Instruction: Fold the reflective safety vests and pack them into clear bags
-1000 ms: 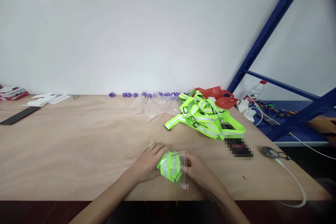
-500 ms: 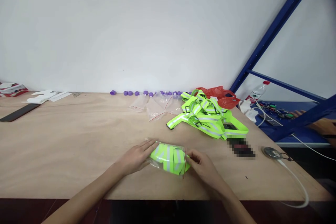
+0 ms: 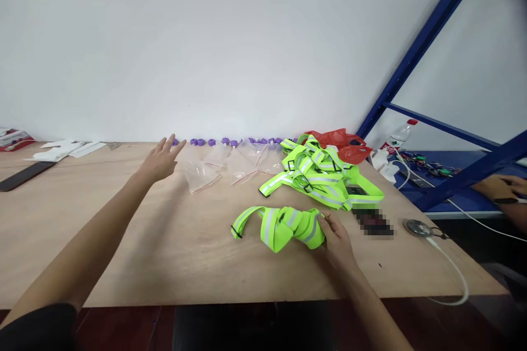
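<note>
My right hand grips the right end of a folded neon-yellow reflective strap, whose loose left end with a black buckle lies towards the left. My left hand is stretched out towards the back of the table, fingers spread and holding nothing. Just right of it lies a clear zip bag with a red seal line. More clear zip bags lie beside that one. Behind my right hand is a tangled heap of the same neon-yellow reflective straps.
Small purple objects line the wall. A red plastic bag sits behind the heap. To the right are a round device with a white cable, a blue frame, a bottle and another person's hands.
The strap, inside a clear zip bag before, is now out of it in my right hand. My left hand has moved back and left, and a bag now lies near it.
</note>
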Motion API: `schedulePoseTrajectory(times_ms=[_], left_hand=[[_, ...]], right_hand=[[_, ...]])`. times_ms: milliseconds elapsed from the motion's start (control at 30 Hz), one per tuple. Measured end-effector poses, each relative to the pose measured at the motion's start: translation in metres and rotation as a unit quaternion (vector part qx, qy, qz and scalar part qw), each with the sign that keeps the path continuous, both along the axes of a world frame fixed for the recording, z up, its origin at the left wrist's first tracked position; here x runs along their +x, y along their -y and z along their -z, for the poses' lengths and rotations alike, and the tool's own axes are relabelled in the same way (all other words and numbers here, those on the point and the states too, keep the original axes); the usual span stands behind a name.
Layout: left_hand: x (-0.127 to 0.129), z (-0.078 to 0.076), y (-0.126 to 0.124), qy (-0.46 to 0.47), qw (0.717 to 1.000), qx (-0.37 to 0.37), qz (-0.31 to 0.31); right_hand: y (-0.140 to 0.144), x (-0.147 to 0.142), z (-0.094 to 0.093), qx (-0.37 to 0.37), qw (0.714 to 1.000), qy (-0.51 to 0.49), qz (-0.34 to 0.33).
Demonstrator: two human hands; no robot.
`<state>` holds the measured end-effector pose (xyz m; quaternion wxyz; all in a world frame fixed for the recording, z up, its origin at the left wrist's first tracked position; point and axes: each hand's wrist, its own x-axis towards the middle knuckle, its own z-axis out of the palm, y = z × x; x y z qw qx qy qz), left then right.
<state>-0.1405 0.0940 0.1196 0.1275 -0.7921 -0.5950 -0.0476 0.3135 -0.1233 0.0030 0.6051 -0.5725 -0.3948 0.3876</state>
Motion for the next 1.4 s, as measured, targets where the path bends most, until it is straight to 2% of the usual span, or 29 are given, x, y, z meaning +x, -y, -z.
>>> schedulePoseTrajectory(times_ms=[67, 100, 167, 233, 300, 367, 433, 467, 500, 567, 633, 667, 733, 800, 900, 967, 1067, 1233, 1400], left_hand=[[0.015, 0.013, 0.000, 0.007, 0.999, -0.023, -0.039], [0.024, 0.025, 0.005, 0.016, 0.999, -0.032, -0.034], [0.039, 0.050, 0.021, 0.032, 0.999, -0.039, 0.007], [0.043, 0.072, 0.033, 0.024, 0.997, -0.065, 0.042], [0.037, 0.081, 0.033, -0.007, 0.993, -0.098, 0.057], [0.029, 0.078, 0.023, -0.025, 0.994, -0.102, 0.027], [0.031, 0.064, 0.016, 0.004, 0.998, -0.059, -0.024], [0.039, 0.056, 0.019, 0.038, 0.998, -0.033, -0.028], [0.052, 0.048, 0.026, 0.080, 0.997, -0.008, -0.006], [0.092, 0.036, 0.056, 0.187, 0.974, -0.026, 0.128], [0.138, 0.029, 0.097, 0.279, 0.917, -0.098, 0.269], [0.160, 0.027, 0.116, 0.294, 0.891, -0.129, 0.321], [0.193, 0.025, 0.144, 0.276, 0.866, -0.168, 0.382], [0.210, 0.023, 0.155, 0.239, 0.881, -0.191, 0.362], [0.207, 0.021, 0.150, 0.207, 0.917, -0.182, 0.287], [0.197, 0.019, 0.144, 0.208, 0.929, -0.164, 0.257], [0.187, 0.018, 0.142, 0.197, 0.940, -0.136, 0.243], [0.187, 0.022, 0.152, 0.174, 0.937, -0.048, 0.298], [0.189, 0.020, 0.156, 0.171, 0.904, 0.104, 0.378]], right_hand=[[-0.003, -0.003, 0.006, 0.018, 0.999, 0.004, 0.029], [-0.004, -0.003, 0.008, 0.025, 0.999, 0.005, 0.041], [-0.004, -0.003, 0.005, 0.027, 0.998, 0.010, 0.056], [-0.004, -0.001, -0.002, 0.020, 0.998, 0.015, 0.064], [-0.003, 0.001, -0.010, 0.013, 0.997, 0.011, 0.069], [-0.003, 0.001, -0.017, 0.008, 0.997, -0.009, 0.081], [-0.002, -0.001, -0.021, 0.004, 0.995, -0.036, 0.091], [-0.002, -0.003, -0.022, 0.001, 0.995, -0.049, 0.091], [-0.003, -0.006, -0.023, -0.001, 0.994, -0.059, 0.088], [-0.004, -0.015, -0.027, 0.004, 0.996, -0.055, 0.076], [-0.007, -0.025, -0.034, 0.027, 0.997, -0.003, 0.067], [-0.008, -0.029, -0.039, 0.046, 0.996, 0.037, 0.062], [-0.007, -0.037, -0.050, 0.086, 0.989, 0.114, 0.042], [-0.004, -0.041, -0.062, 0.125, 0.980, 0.155, 0.000], [0.006, -0.035, -0.074, 0.180, 0.970, 0.157, -0.049], [0.013, -0.025, -0.078, 0.203, 0.966, 0.150, -0.065], [0.017, -0.012, -0.083, 0.183, 0.961, 0.174, -0.111], [0.012, -0.020, -0.107, 0.136, 0.945, 0.267, -0.130], [0.005, -0.043, -0.127, 0.047, 0.928, 0.284, -0.236]])
